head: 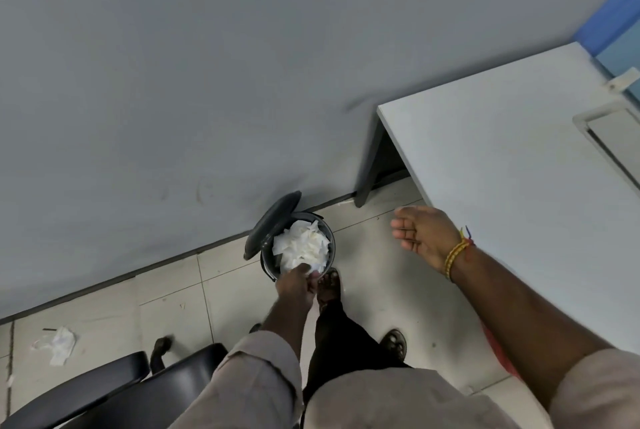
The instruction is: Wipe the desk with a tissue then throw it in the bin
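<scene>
Tissue (316,268), white and crumpled, sits pinched in the left hand (295,285) over the heaped small black pedal bin (265,260) at lower centre; it could slide off. Right hand (424,233) hangs spread, empty.

— What's sitting on the floor (166,293)?
— A black bin (327,238), lid up, by the far wall; crumpled paper (59,343) lies left.
— The bench (502,165)?
— Right, a grey tray (613,137) on it.
</scene>
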The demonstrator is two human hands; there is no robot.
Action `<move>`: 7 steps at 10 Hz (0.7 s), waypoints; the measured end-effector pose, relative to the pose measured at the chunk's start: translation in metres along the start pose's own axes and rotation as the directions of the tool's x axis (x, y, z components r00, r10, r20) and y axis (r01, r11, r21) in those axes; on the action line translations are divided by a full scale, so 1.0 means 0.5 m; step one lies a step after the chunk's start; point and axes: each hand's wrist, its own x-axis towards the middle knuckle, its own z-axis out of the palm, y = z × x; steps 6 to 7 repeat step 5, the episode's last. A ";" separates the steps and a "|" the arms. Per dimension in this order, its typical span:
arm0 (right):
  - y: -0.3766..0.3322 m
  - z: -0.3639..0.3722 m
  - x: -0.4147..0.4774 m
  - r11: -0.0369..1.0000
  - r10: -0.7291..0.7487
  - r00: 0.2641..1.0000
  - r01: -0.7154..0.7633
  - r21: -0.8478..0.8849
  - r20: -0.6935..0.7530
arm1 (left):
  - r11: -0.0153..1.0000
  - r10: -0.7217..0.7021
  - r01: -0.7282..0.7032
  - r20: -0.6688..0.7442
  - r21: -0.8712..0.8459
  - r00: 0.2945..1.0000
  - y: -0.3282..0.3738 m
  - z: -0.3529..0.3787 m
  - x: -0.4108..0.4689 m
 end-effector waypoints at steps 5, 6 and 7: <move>-0.034 -0.079 -0.005 0.951 -0.002 0.991 0.043 0.305 -0.133 | 0.967 0.119 -0.153 0.172 0.204 0.978 0.122 0.135 -0.042; -0.034 -0.079 -0.005 0.951 -0.002 0.991 0.043 0.305 -0.133 | 0.967 0.119 -0.153 0.172 0.204 0.978 0.122 0.135 -0.042; -0.034 -0.079 -0.005 0.951 -0.002 0.991 0.043 0.305 -0.133 | 0.967 0.119 -0.153 0.172 0.204 0.978 0.122 0.135 -0.042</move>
